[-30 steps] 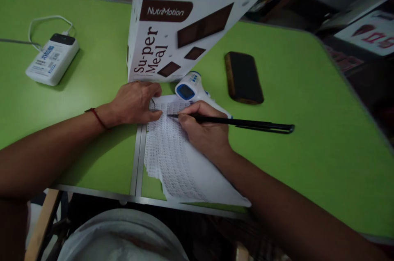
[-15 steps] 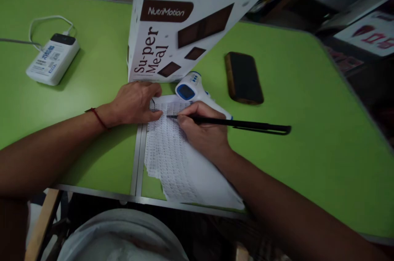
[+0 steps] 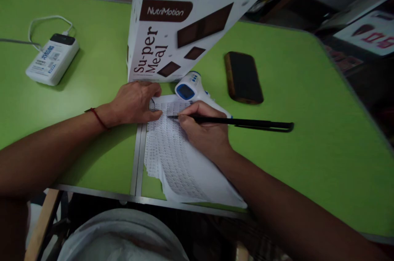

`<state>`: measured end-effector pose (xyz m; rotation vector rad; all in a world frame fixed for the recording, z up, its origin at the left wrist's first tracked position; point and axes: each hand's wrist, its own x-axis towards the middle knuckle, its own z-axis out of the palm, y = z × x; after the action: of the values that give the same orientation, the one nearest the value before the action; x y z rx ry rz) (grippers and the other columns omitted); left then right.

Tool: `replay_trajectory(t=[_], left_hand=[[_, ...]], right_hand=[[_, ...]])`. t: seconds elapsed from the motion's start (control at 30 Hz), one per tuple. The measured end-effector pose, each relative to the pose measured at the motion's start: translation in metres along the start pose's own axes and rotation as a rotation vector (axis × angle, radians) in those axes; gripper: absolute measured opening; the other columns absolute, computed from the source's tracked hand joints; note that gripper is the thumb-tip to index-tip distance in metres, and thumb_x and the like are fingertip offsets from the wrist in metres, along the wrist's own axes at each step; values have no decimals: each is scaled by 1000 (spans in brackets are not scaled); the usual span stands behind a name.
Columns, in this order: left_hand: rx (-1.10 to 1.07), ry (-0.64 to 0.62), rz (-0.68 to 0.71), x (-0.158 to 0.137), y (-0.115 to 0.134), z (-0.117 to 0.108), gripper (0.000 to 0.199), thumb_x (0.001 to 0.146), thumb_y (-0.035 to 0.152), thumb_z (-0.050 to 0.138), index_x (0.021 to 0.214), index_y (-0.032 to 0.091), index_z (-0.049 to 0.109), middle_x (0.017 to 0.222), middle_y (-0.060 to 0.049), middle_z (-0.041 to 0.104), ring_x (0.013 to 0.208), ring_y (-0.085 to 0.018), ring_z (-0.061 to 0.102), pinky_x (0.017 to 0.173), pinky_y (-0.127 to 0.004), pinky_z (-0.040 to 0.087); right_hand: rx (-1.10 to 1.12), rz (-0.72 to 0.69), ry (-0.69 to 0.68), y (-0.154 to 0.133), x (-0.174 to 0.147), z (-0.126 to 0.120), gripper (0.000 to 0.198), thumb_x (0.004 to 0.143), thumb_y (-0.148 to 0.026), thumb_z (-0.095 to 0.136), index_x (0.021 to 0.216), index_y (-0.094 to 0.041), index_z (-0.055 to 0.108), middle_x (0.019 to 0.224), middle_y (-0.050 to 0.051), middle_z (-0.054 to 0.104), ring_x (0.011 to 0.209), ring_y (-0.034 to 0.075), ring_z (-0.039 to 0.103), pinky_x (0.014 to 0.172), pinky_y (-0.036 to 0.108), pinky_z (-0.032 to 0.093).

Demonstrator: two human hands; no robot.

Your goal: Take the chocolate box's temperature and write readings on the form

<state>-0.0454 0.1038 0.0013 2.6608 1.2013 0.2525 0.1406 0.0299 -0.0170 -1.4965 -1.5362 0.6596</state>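
A sheaf of paper (image 3: 175, 162) covered with rows of small handwriting lies on the green table (image 3: 308, 162), its lower edges ragged. My right hand (image 3: 207, 129) pinches a long black pen (image 3: 246, 122), whose tip points left and meets the written lines. Along the sheet's upper left edge rests my left hand (image 3: 138, 103), thumb and fingers apart, touching the paper and gripping nothing. Just above my right hand lies a white and blue infrared thermometer (image 3: 192, 86), its handle partly hidden behind that hand.
A tall white box (image 3: 166, 43) marked NutriMotion stands behind the paper. To its right lies a dark phone (image 3: 244, 77). At the left, a white power bank (image 3: 53, 59) has a cable plugged in. A metal seam (image 3: 138, 162) crosses the table beside the paper.
The pen's rear end has swung slightly right, with its tip at nearly the same spot. The lower part of the paper has shifted a little. My left hand stays still.
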Motion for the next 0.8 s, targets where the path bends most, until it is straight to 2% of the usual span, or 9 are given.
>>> replay_trajectory(t=[0.27, 0.57, 0.8], left_hand=[[0, -27, -14, 0, 2, -2, 44, 80, 43, 62, 114, 15, 64, 99, -9, 72, 93, -28, 68, 80, -36, 53], [-4, 11, 16, 0, -1, 1, 43, 79, 44, 62, 111, 15, 64, 97, -9, 72, 91, -26, 67, 78, -34, 52], [-12, -18, -24, 0, 1, -1, 44, 79, 43, 64, 113, 15, 64, 95, -8, 72, 89, -27, 68, 78, -36, 52]], right_hand=[[16, 21, 41, 3, 1, -1, 11, 69, -20, 57, 60, -27, 55, 49, -4, 48, 49, 15, 46, 48, 31, 40], [19, 3, 27, -1, 0, 0, 10, 68, -21, 57, 59, -26, 55, 51, -4, 51, 49, 14, 46, 49, 31, 41], [-11, 6, 21, 0, 0, 0, 12, 67, -20, 57, 59, -27, 52, 53, -3, 55, 51, 15, 48, 49, 31, 41]])
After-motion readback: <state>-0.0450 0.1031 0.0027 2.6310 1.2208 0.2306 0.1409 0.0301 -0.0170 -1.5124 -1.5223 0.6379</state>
